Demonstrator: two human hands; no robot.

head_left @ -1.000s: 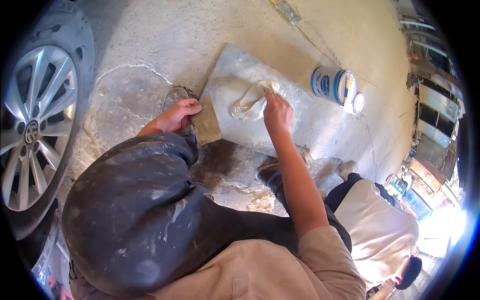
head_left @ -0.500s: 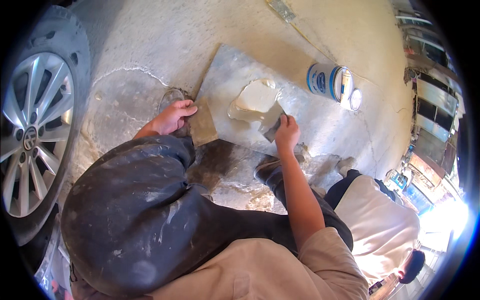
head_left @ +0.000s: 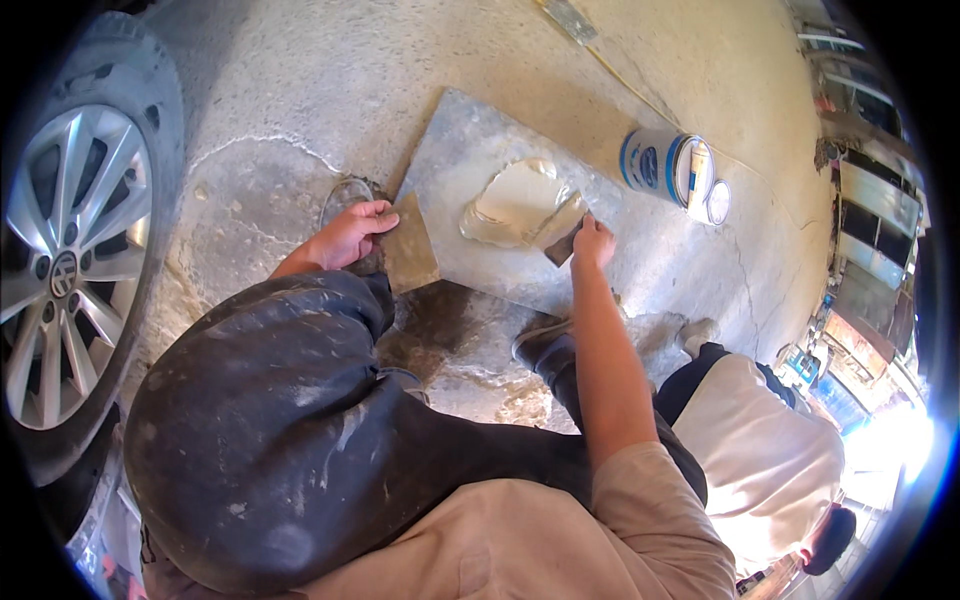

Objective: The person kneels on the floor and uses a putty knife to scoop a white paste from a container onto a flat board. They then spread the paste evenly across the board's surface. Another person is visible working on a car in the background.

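Observation:
A grey, smeared mixing board (head_left: 460, 130) lies on the floor before me. On it spreads a pool of cream-coloured filler paste (head_left: 520, 190). My right hand (head_left: 594, 243) is closed on a filler spreader (head_left: 562, 245), whose blade carries paste and meets the right edge of the pool. My left hand (head_left: 358, 232) pinches a second flat spreader (head_left: 411, 250), brownish and square, by its upper left corner. That one hangs over the board's near left edge, apart from the paste.
Beyond the board's right edge a blue and white can (head_left: 655, 160) stands on the concrete floor. A small white tub (head_left: 716, 202) is beside it. A car wheel (head_left: 75, 265) fills the left side. Another person (head_left: 760, 450) crouches at the right. A flat tool (head_left: 568, 20) lies far off.
My right hand has shifted right with its spreader, and the blade now bears a broad smear of paste. The left hand and its spreader stay nearly still.

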